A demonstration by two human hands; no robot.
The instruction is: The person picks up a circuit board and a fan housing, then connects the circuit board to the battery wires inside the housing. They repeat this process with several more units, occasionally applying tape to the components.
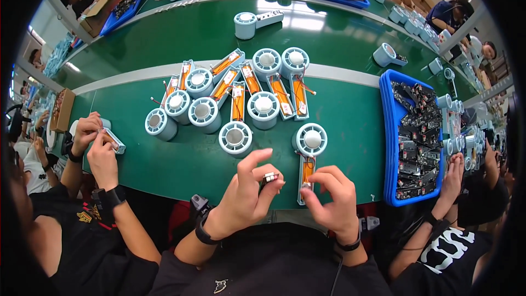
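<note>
Left grip (246, 192): pinching board (269, 177); probably light, stiff, fragile; best held by edges. Ahead and left of right grip (336, 196), on bench (350, 137): fan (311, 139); likely light, rigid, smooth; best held round sides, clear of wires (309, 160). Right grip: curled at handle (307, 171), pinch uncertain.

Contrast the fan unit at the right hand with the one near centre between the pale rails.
On the near fan unit, the handle runs down the picture; on the far fan unit, rightward.
The near fan unit shows an orange strip; the far fan unit shows none.
The right hand is at the near fan unit; no hand touches the far one.
Both have pale-blue round heads.
</note>
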